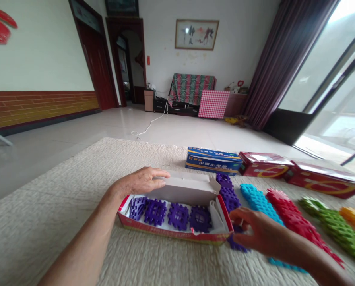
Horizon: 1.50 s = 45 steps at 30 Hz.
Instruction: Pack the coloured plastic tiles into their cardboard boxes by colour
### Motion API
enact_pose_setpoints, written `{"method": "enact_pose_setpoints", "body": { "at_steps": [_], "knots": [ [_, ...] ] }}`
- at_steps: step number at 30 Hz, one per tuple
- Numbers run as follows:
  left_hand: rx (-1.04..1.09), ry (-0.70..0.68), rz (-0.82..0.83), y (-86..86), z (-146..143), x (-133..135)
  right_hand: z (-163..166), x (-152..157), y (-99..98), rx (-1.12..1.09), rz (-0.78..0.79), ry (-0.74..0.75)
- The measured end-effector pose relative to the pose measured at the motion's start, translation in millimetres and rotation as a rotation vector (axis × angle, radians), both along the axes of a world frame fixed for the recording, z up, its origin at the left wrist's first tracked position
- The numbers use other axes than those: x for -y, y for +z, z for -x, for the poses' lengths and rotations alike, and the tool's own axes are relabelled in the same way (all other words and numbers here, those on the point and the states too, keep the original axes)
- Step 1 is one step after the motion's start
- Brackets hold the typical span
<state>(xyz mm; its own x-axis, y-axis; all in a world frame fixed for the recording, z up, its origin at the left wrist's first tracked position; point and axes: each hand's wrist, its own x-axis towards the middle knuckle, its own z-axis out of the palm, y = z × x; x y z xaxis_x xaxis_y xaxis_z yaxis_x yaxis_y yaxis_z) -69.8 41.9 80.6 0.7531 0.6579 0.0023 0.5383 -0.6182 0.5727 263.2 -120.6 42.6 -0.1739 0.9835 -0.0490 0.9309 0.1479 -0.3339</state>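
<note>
An open red cardboard box (177,234) lies on the textured cover in front of me, its white lid (189,182) raised at the back. Inside, several purple interlocking plastic tiles (177,216) stand in a row over white lining. My left hand (143,180) is open at the box's back left corner, fingers stretched towards the lid; whether they touch it, I cannot tell. Just right of the box, my right hand (251,230) is curved over a row of purple tiles (229,196), thumb and fingers apart. Contact with a tile there is unclear.
Rows of blue tiles (256,198), red tiles (296,218), green tiles (338,226) and yellow tiles (354,217) lie to the right. Behind them stand a blue battery box (213,162) and two closed red boxes (265,165). A white cable (150,126) crosses the floor beyond.
</note>
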Motion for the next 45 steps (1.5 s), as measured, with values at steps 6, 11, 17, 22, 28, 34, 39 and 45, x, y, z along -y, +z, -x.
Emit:
{"method": "enact_pose_setpoints", "body": {
  "at_steps": [6, 11, 17, 22, 28, 34, 39, 45],
  "knots": [
    [-0.071, -0.064, -0.073, -2.3, -1.5, 1.3, 2.9, 11.1, -14.8, 0.105, -0.204, 0.077],
    [-0.103, -0.075, -0.084, -4.4, -0.9, -1.0, 1.3, 9.6, -15.4, 0.154, -0.171, 0.073],
    [-0.102, -0.079, -0.062, -2.4, -1.4, -0.3, -17.2, 1.9, 22.3, 0.09, -0.295, -0.075],
    [-0.078, -0.086, -0.068, -3.1, -0.1, -0.9, 53.1, -16.9, 64.3, 0.009, -0.356, 0.04],
    [-0.06, -0.083, -0.067, -4.9, 1.0, -2.0, 121.4, -42.6, 64.7, -0.026, -0.137, 0.221],
    [-0.06, -0.07, -0.046, -7.3, 1.8, -3.7, 125.5, -47.3, 52.2, -0.052, -0.135, 0.226],
    [-0.071, -0.073, -0.011, -4.8, 1.4, -2.7, 91.2, -38.6, 67.5, -0.153, -0.339, 0.119],
    [-0.09, -0.051, -0.016, -6.1, -0.2, -3.5, 13.1, -24.9, 68.1, -0.042, -0.431, -0.086]
  ]
}}
